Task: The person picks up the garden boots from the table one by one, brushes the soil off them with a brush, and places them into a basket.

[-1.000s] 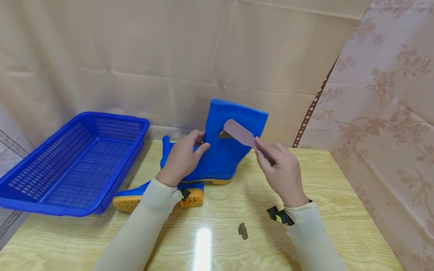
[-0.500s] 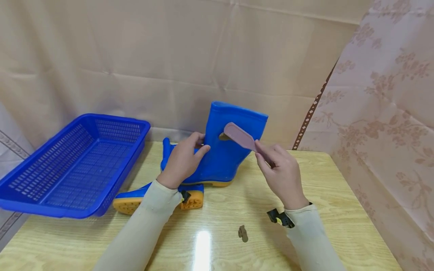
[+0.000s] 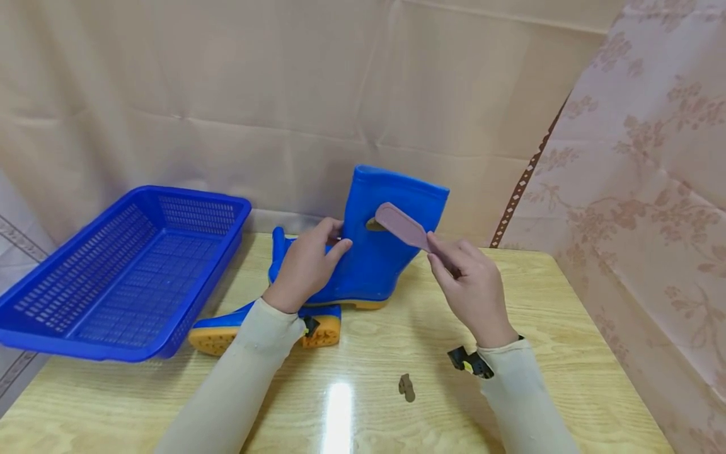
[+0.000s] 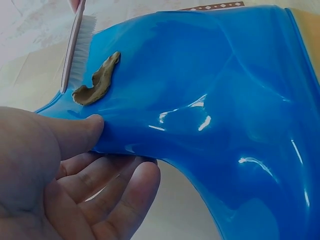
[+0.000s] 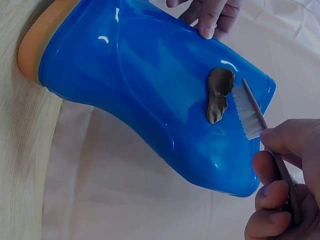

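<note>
Boots: two, blue with orange soles. The held boot stands just behind the other, shaft up and leaning a little to the right; the lying boot is on its side, sole toward the viewer.
Brush: one, the white-bristled brush, its pinkish back toward the head camera, bristles toward the held boot's shaft.
Brown lumps: one smear, the brown patch, sticks to the held boot's shaft; a small brown lump, perhaps in two pieces, lies nearer the viewer.
Bristles and patch: bristles right at the patch's edge; whether they touch it I cannot tell.
Hands: two. The left hand grips the shaft's edge, thumb on the near face and fingers behind; the right hand holds the brush handle between thumb and curled fingers.
Basket: one, the blue basket, at the left, near the lying boot's toe.
Table: one, the wood-grain table, with a bright glare streak at the front.
Cloths: a plain beige cloth behind, a flowered cloth on the right.
In the way: the left sleeve and hand cover the lying boot's middle; from the head, the brush hides part of the patch.
</note>
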### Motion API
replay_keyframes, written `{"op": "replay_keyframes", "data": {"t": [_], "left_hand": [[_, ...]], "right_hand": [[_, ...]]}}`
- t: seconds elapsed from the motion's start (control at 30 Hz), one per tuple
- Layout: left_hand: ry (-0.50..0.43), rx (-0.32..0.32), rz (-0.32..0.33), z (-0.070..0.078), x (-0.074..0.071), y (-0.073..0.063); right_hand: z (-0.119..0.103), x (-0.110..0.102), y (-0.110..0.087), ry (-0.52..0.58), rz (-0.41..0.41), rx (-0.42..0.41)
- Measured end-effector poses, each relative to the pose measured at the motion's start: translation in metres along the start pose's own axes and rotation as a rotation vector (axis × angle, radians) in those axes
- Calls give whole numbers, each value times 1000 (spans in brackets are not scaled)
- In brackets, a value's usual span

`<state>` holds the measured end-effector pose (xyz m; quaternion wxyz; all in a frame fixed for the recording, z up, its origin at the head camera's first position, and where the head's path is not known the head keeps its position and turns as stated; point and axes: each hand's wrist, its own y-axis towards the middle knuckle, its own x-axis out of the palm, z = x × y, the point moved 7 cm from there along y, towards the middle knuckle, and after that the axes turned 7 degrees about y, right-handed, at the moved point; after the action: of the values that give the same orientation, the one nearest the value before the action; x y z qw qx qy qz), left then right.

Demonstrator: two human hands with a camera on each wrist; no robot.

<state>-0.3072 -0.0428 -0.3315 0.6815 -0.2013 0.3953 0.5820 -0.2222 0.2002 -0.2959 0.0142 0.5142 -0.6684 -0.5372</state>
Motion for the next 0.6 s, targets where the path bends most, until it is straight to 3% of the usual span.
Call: {"op": "replay_keyframes", "data": {"t": [0.6], "left_hand": [[11, -13, -4, 2, 0, 1]], "right_hand": [[6, 3, -1, -2, -8, 33]]}}
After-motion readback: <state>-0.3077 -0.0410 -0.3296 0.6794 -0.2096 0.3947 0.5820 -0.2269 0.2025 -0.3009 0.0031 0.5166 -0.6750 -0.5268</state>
